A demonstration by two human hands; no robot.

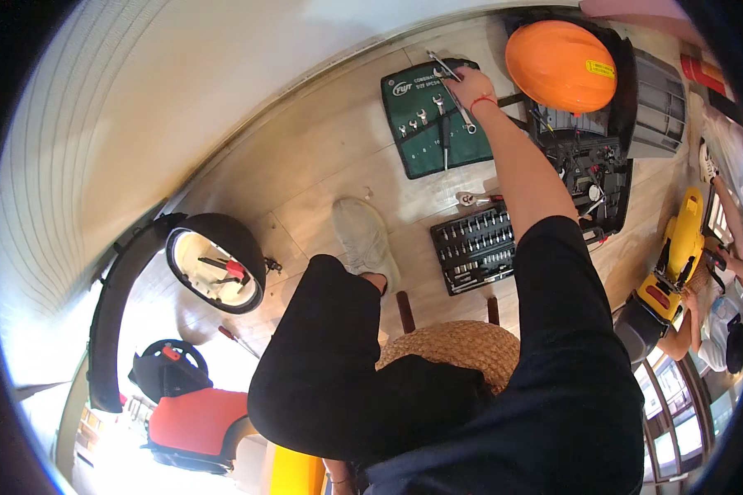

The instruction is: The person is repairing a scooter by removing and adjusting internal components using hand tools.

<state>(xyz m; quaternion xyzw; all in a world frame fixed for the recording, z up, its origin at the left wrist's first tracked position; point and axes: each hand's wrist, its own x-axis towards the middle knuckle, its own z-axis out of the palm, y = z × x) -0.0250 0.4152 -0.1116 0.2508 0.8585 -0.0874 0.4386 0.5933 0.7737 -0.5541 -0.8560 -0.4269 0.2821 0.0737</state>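
Note:
My right hand [472, 87] reaches over a green wrench roll [413, 153], fingers closed on a steel wrench [436, 59]. Several combination wrenches stand in the roll's slots. A socket set [475, 247] lies open below it, beside a ratchet [470, 199]. To the right are a larger black tool case [594, 177] with mixed tools and an orange hard hat [557, 62]. At the lower edge, my left wrist [340, 474] shows beside a yellow surface [293, 466]; the fingers are hidden.
A black-rimmed shell [215, 260], long black trim [107, 330] and red seat-like part [190, 421] lie left along the wall. A woven seat [433, 338] is below me. At the right, other people [722, 330] are beside a yellow-and-black machine [681, 239].

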